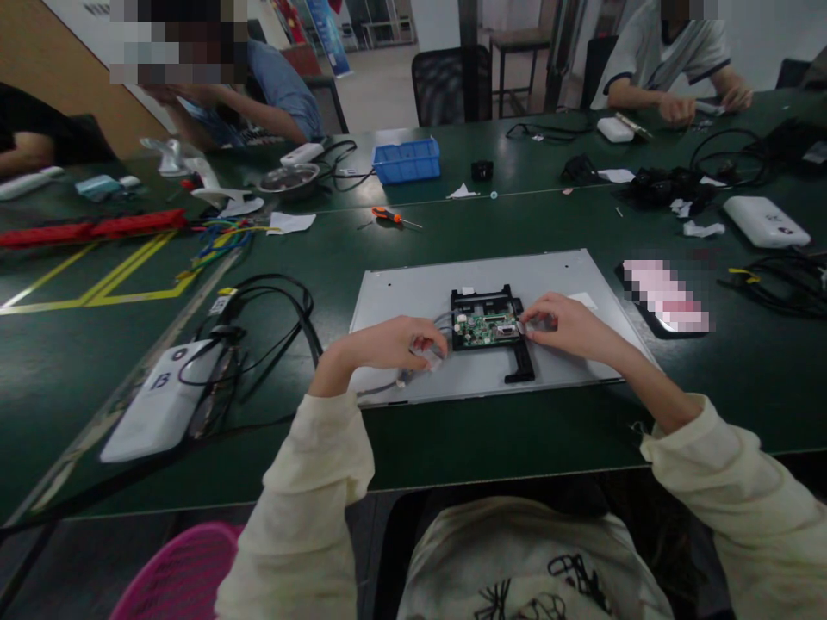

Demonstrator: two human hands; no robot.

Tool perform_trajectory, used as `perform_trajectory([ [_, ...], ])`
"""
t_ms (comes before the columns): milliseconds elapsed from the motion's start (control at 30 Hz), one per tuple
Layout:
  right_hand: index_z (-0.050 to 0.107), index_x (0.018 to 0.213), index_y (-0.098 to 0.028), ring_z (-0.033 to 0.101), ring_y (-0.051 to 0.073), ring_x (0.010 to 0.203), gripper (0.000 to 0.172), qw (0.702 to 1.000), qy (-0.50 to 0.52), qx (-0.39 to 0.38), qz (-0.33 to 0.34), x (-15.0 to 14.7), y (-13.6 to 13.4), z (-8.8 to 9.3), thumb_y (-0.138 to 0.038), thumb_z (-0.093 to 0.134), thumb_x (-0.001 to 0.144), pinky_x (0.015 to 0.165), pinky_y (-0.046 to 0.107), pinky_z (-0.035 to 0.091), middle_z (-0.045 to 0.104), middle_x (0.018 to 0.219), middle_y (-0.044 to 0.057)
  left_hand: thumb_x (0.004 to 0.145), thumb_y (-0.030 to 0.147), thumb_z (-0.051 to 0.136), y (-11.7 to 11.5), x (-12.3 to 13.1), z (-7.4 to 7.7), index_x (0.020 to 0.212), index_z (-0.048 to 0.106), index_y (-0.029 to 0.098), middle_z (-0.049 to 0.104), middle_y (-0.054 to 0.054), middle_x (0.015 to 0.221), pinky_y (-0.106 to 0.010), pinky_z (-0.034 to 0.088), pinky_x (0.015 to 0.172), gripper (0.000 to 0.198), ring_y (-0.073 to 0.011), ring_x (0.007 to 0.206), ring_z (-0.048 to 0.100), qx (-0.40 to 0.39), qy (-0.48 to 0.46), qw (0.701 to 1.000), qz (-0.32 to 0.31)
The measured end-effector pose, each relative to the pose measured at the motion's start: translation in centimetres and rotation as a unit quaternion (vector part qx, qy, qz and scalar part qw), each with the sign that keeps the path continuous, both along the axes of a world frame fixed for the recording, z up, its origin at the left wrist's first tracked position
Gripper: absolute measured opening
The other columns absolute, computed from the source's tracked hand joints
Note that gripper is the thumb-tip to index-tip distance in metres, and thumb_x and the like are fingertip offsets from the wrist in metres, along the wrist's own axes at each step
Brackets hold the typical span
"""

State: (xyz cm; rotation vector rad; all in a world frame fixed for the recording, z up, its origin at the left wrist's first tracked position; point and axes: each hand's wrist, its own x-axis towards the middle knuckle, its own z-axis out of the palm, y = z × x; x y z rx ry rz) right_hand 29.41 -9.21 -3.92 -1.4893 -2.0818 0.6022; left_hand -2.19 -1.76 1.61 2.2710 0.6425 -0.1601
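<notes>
A flat grey metal panel lies on the dark green table in front of me. A green circuit board sits in a black plastic frame at the panel's middle. My left hand rests on the panel left of the board, fingers curled around a small clear piece with grey wires trailing from it. My right hand is at the board's right edge, fingers pinched on a small silvery part.
A white device with black cables lies to the left. An orange screwdriver and a blue bin lie beyond the panel. Another white device and cables sit right. Other people work at the far side.
</notes>
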Motion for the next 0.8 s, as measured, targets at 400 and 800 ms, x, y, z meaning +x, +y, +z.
perform_trajectory([
  [400,0.067,0.082,-0.020,0.064,0.018,0.069,0.015,0.993,0.052,-0.012,-0.108,1.6,0.0,0.7,-0.033,0.059,0.081,0.065,0.032,0.050,0.071,0.077,0.004,0.078,0.036,0.061,0.5,-0.3,0.0,0.087,0.069,0.020,0.065,-0.003,0.088,-0.027,0.042,0.075,0.020,-0.0156,0.080,0.055,0.078,-0.039,0.986,0.145],
  [800,0.067,0.104,-0.018,0.063,0.028,0.090,0.029,0.973,-0.104,0.078,-0.188,3.9,0.6,-0.8,-0.036,0.054,0.085,0.082,0.045,0.049,0.064,0.103,0.013,0.078,0.033,0.058,3.1,-1.7,-3.3,0.084,0.066,0.017,0.063,-0.004,0.075,-0.028,0.041,0.066,0.019,-0.0157,0.071,0.055,0.195,-0.059,0.919,0.339],
])
